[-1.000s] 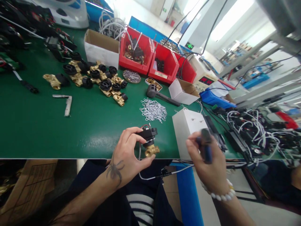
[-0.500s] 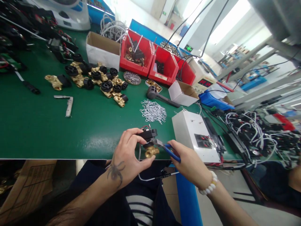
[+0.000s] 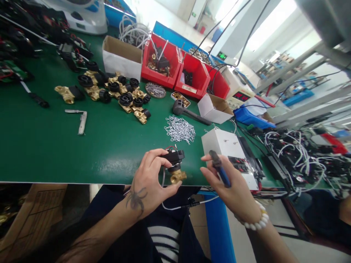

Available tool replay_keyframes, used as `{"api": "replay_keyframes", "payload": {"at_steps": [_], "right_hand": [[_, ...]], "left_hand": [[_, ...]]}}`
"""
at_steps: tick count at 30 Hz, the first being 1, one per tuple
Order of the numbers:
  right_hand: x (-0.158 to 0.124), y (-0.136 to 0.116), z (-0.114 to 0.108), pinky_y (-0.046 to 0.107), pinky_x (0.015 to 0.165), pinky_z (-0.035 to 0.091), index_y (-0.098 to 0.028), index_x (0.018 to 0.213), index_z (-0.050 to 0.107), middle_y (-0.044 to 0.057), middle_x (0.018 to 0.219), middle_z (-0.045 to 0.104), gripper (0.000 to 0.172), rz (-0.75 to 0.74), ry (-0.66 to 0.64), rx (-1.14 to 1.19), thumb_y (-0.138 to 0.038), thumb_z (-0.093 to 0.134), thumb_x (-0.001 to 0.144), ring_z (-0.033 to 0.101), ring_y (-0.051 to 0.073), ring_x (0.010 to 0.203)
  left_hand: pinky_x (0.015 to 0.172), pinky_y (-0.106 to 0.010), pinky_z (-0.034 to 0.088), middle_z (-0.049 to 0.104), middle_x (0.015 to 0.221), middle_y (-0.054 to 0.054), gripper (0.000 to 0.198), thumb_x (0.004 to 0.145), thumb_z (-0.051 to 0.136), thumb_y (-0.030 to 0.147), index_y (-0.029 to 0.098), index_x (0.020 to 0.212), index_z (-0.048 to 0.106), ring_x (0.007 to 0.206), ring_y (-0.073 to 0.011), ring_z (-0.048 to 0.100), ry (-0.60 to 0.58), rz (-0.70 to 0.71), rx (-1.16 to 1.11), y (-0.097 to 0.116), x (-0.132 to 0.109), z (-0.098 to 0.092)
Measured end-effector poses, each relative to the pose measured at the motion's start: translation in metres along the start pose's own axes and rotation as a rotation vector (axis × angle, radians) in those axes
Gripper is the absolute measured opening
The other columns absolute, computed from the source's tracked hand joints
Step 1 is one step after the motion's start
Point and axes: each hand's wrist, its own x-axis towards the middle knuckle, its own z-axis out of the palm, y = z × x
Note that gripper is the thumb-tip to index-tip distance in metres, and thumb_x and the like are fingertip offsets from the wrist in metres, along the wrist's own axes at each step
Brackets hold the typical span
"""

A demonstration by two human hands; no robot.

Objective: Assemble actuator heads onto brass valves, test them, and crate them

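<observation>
My left hand (image 3: 150,175) grips a brass valve (image 3: 177,176) with a black housing (image 3: 175,156) on top, at the front edge of the green table. Thin red wires show at the housing, and a grey cable hangs from it over the edge. My right hand (image 3: 230,182) is off to the right, apart from the valve, with blue-handled pliers (image 3: 221,171) lying in it; the pliers are blurred. Just beyond the valve lies a pile of metal spring clips (image 3: 180,129).
Several brass valves with black caps (image 3: 124,96) lie at the left back. Behind stand red bins (image 3: 161,75) and a white box (image 3: 122,67). A black tool with a ribbed handle (image 3: 192,114), a white switch box (image 3: 216,146) and an L-shaped tool (image 3: 82,122) rest on the table.
My right hand has drawn the pliers away from the valve to the right and turned them upward in its grasp. My left hand keeps its hold on the valve.
</observation>
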Motion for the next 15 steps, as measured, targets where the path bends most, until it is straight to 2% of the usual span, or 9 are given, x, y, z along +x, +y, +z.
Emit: {"api": "replay_keyframes", "payload": {"at_steps": [2, 4, 9, 15], "right_hand": [[0.002, -0.001, 0.005, 0.026, 0.064, 0.05, -0.021, 0.13, 0.053, 0.003, 0.094, 0.064, 0.038, -0.087, -0.119, 0.11, -0.024, 0.059, 0.092, 0.056, 0.014, 0.067], [0.005, 0.003, 0.014, 0.026, 0.066, 0.051, -0.022, 0.137, 0.05, 0.003, 0.093, 0.062, 0.046, -0.186, -0.218, 0.156, -0.022, 0.06, 0.092, 0.056, 0.014, 0.071], [0.014, 0.017, 0.03, 0.027, 0.068, 0.051, -0.021, 0.132, 0.055, 0.004, 0.09, 0.057, 0.036, -0.337, -0.21, 0.188, -0.022, 0.057, 0.095, 0.057, 0.016, 0.077], [0.02, 0.009, 0.024, 0.027, 0.066, 0.051, -0.02, 0.125, 0.059, 0.003, 0.088, 0.056, 0.03, -0.394, -0.23, 0.177, -0.023, 0.055, 0.096, 0.058, 0.015, 0.076]], "left_hand": [[0.095, -0.041, 0.05, 0.058, 0.116, -0.012, 0.029, 0.069, 0.075, 0.018, 0.017, 0.092, 0.057, 0.112, -0.0261, 0.057, -0.016, 0.012, 0.001, -0.001, 0.0, -0.001], [0.096, -0.041, 0.05, 0.058, 0.119, -0.012, 0.032, 0.068, 0.073, 0.015, 0.017, 0.095, 0.057, 0.114, -0.0261, 0.057, -0.054, 0.022, -0.018, -0.002, 0.0, -0.003], [0.099, -0.042, 0.049, 0.058, 0.122, -0.014, 0.033, 0.069, 0.071, 0.015, 0.016, 0.099, 0.057, 0.118, -0.0266, 0.057, -0.106, 0.024, -0.052, -0.001, 0.001, -0.008], [0.097, -0.043, 0.049, 0.058, 0.122, -0.014, 0.027, 0.074, 0.072, 0.02, 0.017, 0.096, 0.057, 0.117, -0.0265, 0.058, -0.068, 0.029, -0.11, -0.004, -0.001, -0.007]]}}
